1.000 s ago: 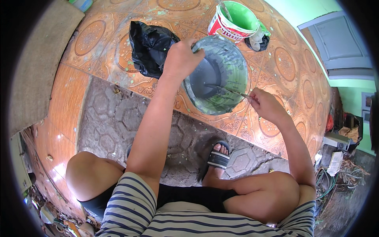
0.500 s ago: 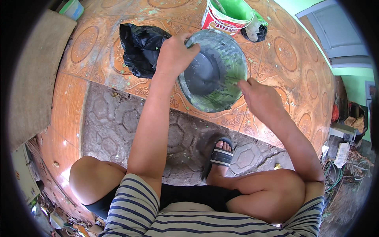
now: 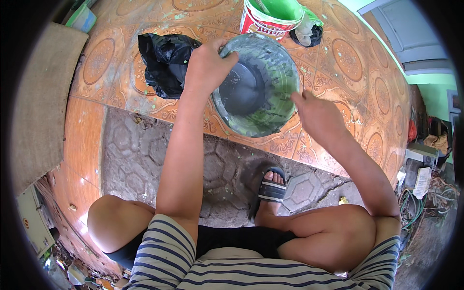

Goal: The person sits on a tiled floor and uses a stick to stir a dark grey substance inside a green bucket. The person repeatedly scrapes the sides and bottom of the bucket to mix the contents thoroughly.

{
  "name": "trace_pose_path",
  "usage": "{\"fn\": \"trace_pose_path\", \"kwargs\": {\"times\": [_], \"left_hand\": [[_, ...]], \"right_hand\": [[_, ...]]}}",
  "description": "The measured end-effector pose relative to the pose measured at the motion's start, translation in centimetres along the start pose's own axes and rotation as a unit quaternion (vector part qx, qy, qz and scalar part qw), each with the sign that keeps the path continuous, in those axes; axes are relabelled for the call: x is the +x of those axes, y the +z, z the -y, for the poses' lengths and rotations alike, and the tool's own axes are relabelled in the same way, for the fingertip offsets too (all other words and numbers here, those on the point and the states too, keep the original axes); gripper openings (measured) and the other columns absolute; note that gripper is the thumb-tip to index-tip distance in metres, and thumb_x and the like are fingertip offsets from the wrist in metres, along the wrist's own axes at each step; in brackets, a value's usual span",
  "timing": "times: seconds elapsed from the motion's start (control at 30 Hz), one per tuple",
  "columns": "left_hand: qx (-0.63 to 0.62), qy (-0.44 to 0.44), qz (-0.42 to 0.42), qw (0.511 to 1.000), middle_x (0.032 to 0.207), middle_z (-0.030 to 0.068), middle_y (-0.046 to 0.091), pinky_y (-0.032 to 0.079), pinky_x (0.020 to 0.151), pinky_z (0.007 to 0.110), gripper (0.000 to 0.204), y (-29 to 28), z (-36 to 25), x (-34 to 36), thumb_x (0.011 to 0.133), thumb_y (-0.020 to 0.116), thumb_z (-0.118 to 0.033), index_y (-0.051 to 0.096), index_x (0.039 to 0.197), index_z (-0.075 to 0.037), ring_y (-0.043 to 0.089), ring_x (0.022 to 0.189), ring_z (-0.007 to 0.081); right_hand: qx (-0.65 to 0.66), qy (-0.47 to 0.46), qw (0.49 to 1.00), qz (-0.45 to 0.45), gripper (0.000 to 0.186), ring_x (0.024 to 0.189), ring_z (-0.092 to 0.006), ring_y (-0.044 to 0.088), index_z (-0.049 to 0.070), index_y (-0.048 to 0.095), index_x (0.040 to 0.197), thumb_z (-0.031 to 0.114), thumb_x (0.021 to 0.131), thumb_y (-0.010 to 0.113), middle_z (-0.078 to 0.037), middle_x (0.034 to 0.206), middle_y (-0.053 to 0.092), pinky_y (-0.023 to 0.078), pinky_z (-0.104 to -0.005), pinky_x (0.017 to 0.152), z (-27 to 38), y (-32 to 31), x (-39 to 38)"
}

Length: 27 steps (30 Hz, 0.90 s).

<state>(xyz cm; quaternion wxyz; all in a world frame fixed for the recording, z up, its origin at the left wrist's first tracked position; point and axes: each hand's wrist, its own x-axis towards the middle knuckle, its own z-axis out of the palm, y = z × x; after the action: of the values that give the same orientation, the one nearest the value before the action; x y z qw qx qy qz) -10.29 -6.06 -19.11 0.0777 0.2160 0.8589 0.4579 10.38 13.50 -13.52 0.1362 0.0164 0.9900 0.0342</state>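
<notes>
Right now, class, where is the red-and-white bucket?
In the head view, the red-and-white bucket stands at the top, right of centre, just beyond the basin.

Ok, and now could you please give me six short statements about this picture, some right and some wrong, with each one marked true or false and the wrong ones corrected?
1. The left hand grips the rim of the basin. True.
2. The basin contains a grey mixture. True.
3. The right hand is inside the large black bag. False: it is at the basin's right side.
4. The large black bag lies to the right of the basin. False: it lies to the left.
5. The red and white bucket is green inside. True.
6. The foot on the paving is bare. False: it wears a dark sandal with light stripes.
</notes>
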Motion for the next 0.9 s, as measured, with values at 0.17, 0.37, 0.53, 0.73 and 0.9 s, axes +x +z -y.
{"fn": "trace_pose_path", "kwargs": {"times": [0.17, 0.37, 0.53, 0.73, 0.9], "left_hand": [[-0.028, -0.014, 0.02, 0.999, 0.105, 0.0179, 0.078, 0.056, 0.089, 0.035, 0.046, -0.4, 0.2, 0.1, 0.088, 0.079, -0.029, 0.073, 0.122, 0.003, 0.075, 0.095, 0.0239], [0.01, -0.016, 0.007, 1.0, 0.103, 0.0173, 0.078, 0.056, 0.087, 0.034, 0.046, -0.3, 0.3, 0.1, 0.089, 0.079, -0.028, 0.073, 0.121, 0.004, 0.074, 0.092, 0.0212], [-0.021, -0.009, 0.005, 1.0, 0.103, 0.0175, 0.078, 0.056, 0.086, 0.034, 0.045, -0.2, 0.7, 0.2, 0.089, 0.08, -0.027, 0.073, 0.119, 0.005, 0.074, 0.093, 0.02], [-0.015, 0.003, -0.003, 1.0, 0.102, 0.0167, 0.078, 0.055, 0.085, 0.033, 0.045, -0.2, 1.1, 0.2, 0.089, 0.081, -0.027, 0.073, 0.118, 0.006, 0.072, 0.09, 0.0184], [-0.014, 0.0, -0.005, 1.0, 0.1, 0.0158, 0.078, 0.055, 0.085, 0.033, 0.045, -0.1, 0.9, 0.1, 0.088, 0.081, -0.028, 0.073, 0.118, 0.005, 0.072, 0.088, 0.0202]], "right_hand": [[0.024, -0.01, 0.999, -0.022, 0.035, 0.085, -0.0359, 0.075, 0.004, 0.059, 0.124, 0.0, 0.09, 0.061, -0.018, 0.103, 0.066, 0.061, -0.0461, 0.07, 0.8, -0.6, 0.2], [0.027, 0.013, 0.999, 0.042, 0.033, 0.085, -0.0361, 0.074, 0.004, 0.059, 0.122, 0.0, 0.09, 0.062, -0.017, 0.103, 0.066, 0.061, -0.0468, 0.07, 1.4, -0.9, -0.1], [0.013, 0.01, 1.0, -0.019, 0.033, 0.086, -0.0372, 0.074, 0.003, 0.059, 0.122, 0.0, 0.09, 0.062, -0.019, 0.104, 0.066, 0.061, -0.0476, 0.071, 0.8, -0.3, 0.5], [0.048, 0.01, 0.999, -0.008, 0.031, 0.086, -0.0384, 0.074, 0.002, 0.059, 0.123, 0.001, 0.091, 0.06, -0.02, 0.103, 0.066, 0.061, -0.0485, 0.071, 1.3, -0.7, 0.7], [0.047, 0.02, 0.999, -0.01, 0.032, 0.085, -0.04, 0.073, 0.002, 0.057, 0.124, 0.001, 0.092, 0.059, -0.021, 0.1, 0.066, 0.061, -0.0492, 0.071, 0.8, 0.1, 0.9]]}}
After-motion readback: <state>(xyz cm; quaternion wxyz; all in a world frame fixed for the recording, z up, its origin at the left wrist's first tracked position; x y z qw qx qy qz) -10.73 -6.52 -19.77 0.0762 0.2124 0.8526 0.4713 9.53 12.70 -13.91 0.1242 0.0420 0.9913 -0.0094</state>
